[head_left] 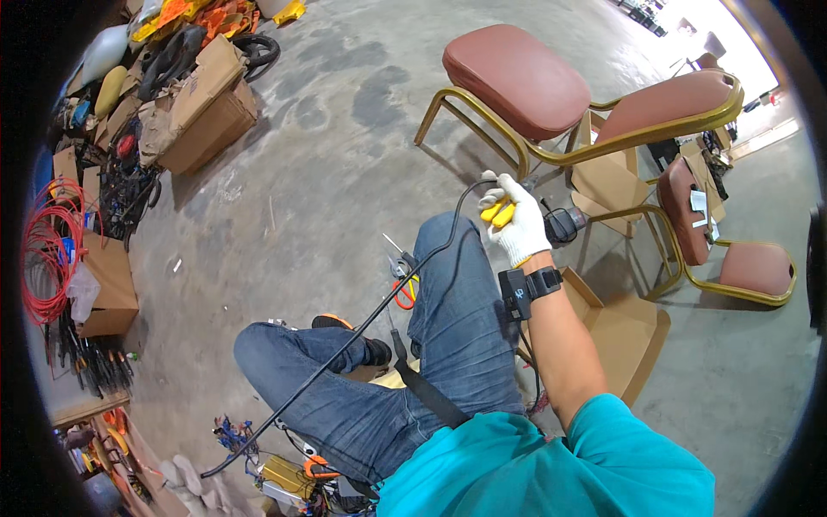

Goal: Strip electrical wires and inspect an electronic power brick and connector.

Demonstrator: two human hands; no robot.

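Beside the right knee: gloved right hand (522, 226) closed around pliers (502, 215) by their yellow handles. Black cable (379, 312) reaches the same hand's fingers, then slants down across both legs (461, 332); far end lies lower left, near pale gloves (191, 489). Left hand out of view; its grip cannot be told. Padded chair (521, 82) ahead of the right hand.
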